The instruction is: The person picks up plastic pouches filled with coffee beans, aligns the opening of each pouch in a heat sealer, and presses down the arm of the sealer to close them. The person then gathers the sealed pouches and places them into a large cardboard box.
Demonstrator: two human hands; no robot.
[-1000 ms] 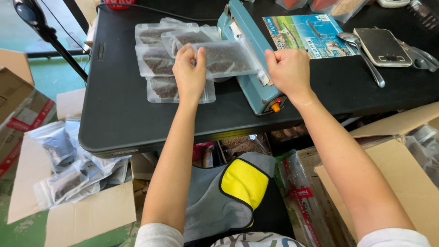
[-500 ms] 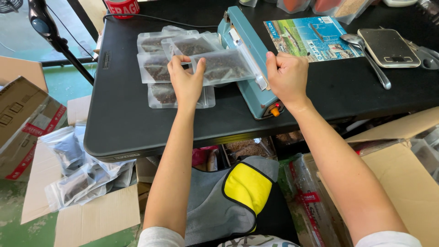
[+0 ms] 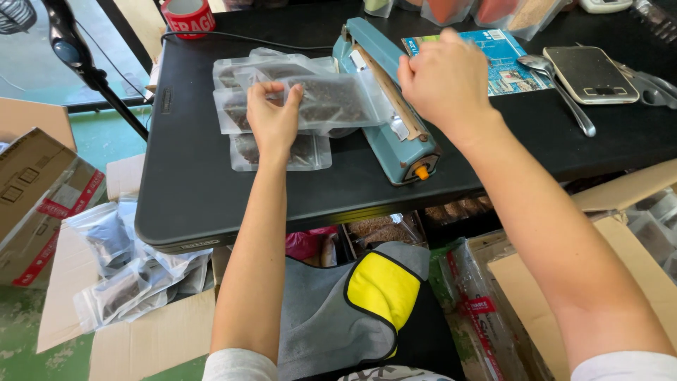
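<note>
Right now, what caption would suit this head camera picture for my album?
Left hand holds a clear pouch of dark bits at a blue heat sealer while the right hand lifts its arm.

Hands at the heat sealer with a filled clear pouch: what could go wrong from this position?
1. The right hand is at the lifted arm of the blue heat sealer; fingers close to the sealing bar could get pinched or burned.
2. The left hand holds the pouch by one end only, so it may skew and seal crooked.
3. The pouch stack beneath could get dragged along.
</note>
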